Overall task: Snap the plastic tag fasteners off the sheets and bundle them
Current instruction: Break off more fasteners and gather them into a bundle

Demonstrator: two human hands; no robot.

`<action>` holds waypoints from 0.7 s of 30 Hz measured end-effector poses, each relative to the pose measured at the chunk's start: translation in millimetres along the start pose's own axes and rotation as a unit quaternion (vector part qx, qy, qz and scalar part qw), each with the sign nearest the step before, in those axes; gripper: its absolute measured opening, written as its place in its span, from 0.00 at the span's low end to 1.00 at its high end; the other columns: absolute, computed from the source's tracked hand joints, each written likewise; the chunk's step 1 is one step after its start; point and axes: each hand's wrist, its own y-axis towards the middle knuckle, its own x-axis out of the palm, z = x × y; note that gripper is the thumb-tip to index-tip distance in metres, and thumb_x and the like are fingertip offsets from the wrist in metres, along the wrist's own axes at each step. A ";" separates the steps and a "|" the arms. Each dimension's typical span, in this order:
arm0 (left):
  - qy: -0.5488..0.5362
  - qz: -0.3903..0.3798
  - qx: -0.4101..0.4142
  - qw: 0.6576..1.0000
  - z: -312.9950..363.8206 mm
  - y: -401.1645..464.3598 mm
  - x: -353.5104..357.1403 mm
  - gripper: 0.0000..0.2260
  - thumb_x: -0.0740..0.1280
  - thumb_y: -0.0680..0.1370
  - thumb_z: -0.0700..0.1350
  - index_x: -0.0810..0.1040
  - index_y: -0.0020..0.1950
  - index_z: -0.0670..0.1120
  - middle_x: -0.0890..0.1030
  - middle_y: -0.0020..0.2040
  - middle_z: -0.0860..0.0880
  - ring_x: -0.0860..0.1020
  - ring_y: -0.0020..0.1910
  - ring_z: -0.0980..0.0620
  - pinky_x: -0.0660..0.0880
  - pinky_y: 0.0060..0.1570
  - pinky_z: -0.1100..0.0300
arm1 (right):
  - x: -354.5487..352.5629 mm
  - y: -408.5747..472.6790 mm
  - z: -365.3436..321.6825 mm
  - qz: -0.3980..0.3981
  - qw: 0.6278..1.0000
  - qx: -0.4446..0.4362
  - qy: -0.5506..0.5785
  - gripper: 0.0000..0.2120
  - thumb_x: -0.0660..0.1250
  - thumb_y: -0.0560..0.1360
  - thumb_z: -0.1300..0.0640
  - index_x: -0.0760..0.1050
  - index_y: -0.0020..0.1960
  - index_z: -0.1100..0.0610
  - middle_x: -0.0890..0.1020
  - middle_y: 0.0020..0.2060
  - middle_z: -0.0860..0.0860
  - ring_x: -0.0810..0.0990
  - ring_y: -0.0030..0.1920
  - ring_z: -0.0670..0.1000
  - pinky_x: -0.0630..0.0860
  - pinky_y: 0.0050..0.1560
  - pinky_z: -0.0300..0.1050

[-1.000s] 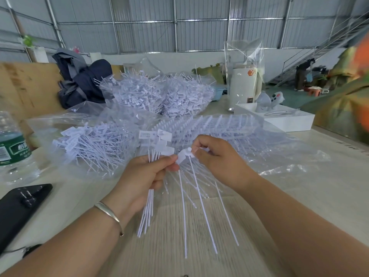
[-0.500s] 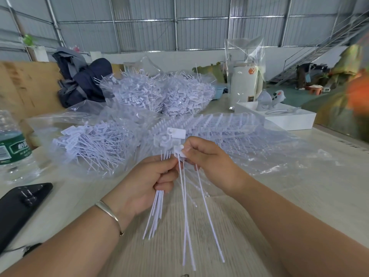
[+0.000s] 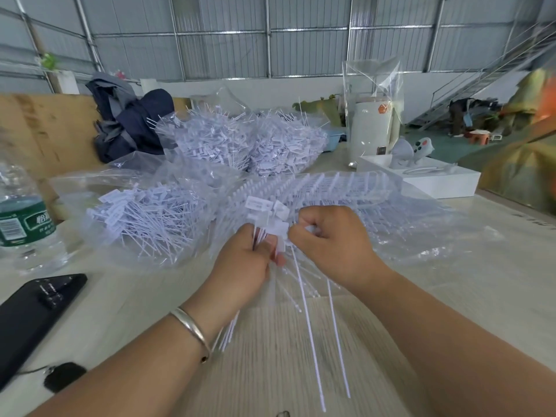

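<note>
Both hands have drawn together since half a second ago, and the loose fasteners that hung apart from the right hand now sit against the bundle in the left. That bundle of fasteners (image 3: 264, 224) stands upright in the left hand (image 3: 243, 263), whose fingers are curled around the stems, white tag heads fanned above the fist and thin tails poking out below the wrist. The right hand (image 3: 331, 245) is just beside it, touching at the tag heads, fingers curled and pinching a few long fasteners (image 3: 310, 332) whose tails hang down toward the camera. A silver bangle (image 3: 191, 326) circles the left wrist.

Behind the hands lies a clear bag of unsnapped fastener sheets (image 3: 346, 188), with a bag of loose fasteners (image 3: 144, 218) to the left and two heaped bags (image 3: 240, 142) farther back. They rest on a pale wood-grain surface (image 3: 451, 281). At its left edge are a black phone (image 3: 33, 314) and a water bottle (image 3: 21, 224) with a green label; its characters are too blurred to read. A white box (image 3: 433, 179) and a white canister (image 3: 371, 127) sit at the right rear, dark clothing (image 3: 132, 124) at the left rear. Corrugated metal walls (image 3: 301, 40) and a staircase (image 3: 481, 82) enclose the room.
</note>
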 end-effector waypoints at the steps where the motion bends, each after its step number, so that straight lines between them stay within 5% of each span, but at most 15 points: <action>1: 0.035 0.013 0.007 0.999 -1.1 1.3 -0.6 0.07 0.60 0.82 0.43 0.73 0.44 0.46 0.80 0.36 0.50 0.73 0.28 0.55 0.67 0.28 0.64 | -0.3 -0.6 -0.9 0.008 1.000 -0.007 -0.019 0.22 0.67 0.68 0.57 0.60 0.22 0.50 0.66 0.19 0.45 0.61 0.24 0.46 0.57 0.31 0.41; 4: 0.097 0.043 -0.009 0.994 -7.2 8.2 -6.9 0.06 0.62 0.81 0.46 0.73 0.45 0.47 0.80 0.40 0.45 0.78 0.39 0.47 0.70 0.37 0.57 | -4.4 -1.3 -5.6 0.024 0.999 -0.019 -0.023 0.23 0.68 0.66 0.57 0.54 0.23 0.52 0.59 0.19 0.49 0.57 0.26 0.47 0.56 0.31 0.41; 7: 0.113 0.058 -0.044 0.991 -12.6 15.2 -19.4 0.08 0.62 0.81 0.47 0.74 0.44 0.45 0.79 0.38 0.46 0.76 0.36 0.47 0.69 0.37 0.55 | -12.8 -0.6 -10.9 0.043 0.998 -0.020 0.047 0.19 0.64 0.64 0.53 0.54 0.25 0.54 0.57 0.22 0.47 0.57 0.27 0.47 0.57 0.31 0.42; 12: -0.128 0.001 -0.118 0.985 -4.5 7.9 -16.2 0.13 0.71 0.75 0.53 0.75 0.36 0.48 0.73 0.28 0.52 0.66 0.20 0.57 0.62 0.21 0.68 | -14.4 0.6 -6.5 0.077 0.995 -0.022 0.057 0.21 0.65 0.70 0.60 0.56 0.26 0.53 0.58 0.23 0.47 0.58 0.28 0.49 0.60 0.32 0.47; 21: -0.267 -0.039 -0.165 0.949 -2.1 11.3 -23.5 0.07 0.71 0.74 0.42 0.75 0.38 0.48 0.65 0.24 0.55 0.59 0.19 0.59 0.50 0.18 0.68 | -10.6 2.5 3.9 0.064 0.998 -0.002 0.029 0.21 0.64 0.71 0.60 0.54 0.27 0.52 0.57 0.23 0.46 0.57 0.28 0.48 0.57 0.32 0.46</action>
